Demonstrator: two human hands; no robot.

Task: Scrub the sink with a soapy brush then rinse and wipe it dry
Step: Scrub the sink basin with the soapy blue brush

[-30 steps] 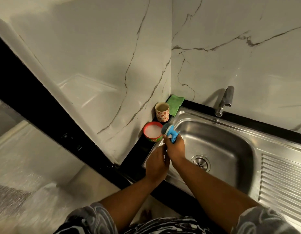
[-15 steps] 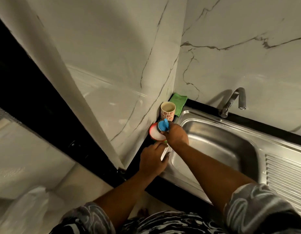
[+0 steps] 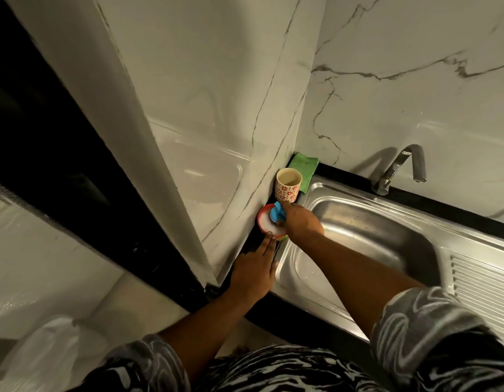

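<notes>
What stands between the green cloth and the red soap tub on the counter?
A floral cup stands there, upright; the head view shows it.

The brush (image 3: pixel 276 215) is blue; the tub (image 3: pixel 260 216) is rimmed in red and filled with white. The cream cup (image 3: pixel 287 190) is printed with red flowers, the cloth (image 3: pixel 304 164) is green, the white wall (image 3: pixel 415 52) is veined grey, the sleeve (image 3: pixel 431 335) swirled grey and black

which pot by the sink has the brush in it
The low red-rimmed tub, where the right hand holds the blue brush; the taller flowered cup behind it has none.
</notes>
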